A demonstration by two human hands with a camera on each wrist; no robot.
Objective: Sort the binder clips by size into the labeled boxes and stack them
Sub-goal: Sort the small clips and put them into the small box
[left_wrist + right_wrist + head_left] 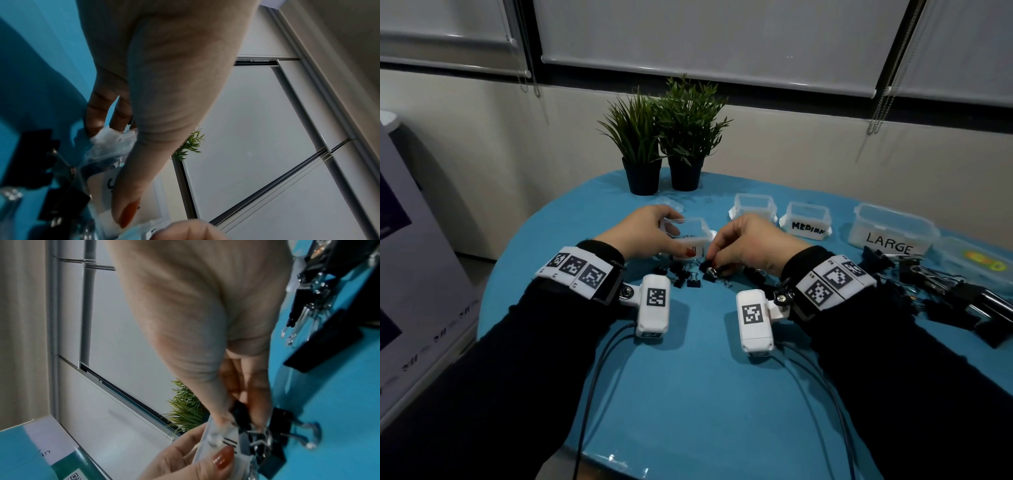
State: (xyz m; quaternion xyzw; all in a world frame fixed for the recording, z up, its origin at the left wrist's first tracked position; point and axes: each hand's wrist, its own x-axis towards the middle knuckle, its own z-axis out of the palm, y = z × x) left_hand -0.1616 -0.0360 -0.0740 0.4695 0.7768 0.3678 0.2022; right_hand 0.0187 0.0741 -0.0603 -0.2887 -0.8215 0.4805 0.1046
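Observation:
A small clear box (700,229) with a white label stands tilted at the table's middle. My left hand (678,238) grips it, thumb (125,209) pressed on the label and fingers (96,120) behind the far wall. Just right of the box, my right hand (713,264) pinches a small black binder clip (243,421) between thumb and fingertips, low over the cloth. Several small black clips (683,275) lie loose in front of the box. Clear boxes marked MEDIUM (808,221) and LARGE (892,229) stand open to the right.
Another open clear box (755,205) stands behind my right hand. A pile of large black clips (955,294) and a lid with a yellow sticker (977,262) lie at the right edge. Two potted plants (664,147) stand at the back of the round blue table (688,394).

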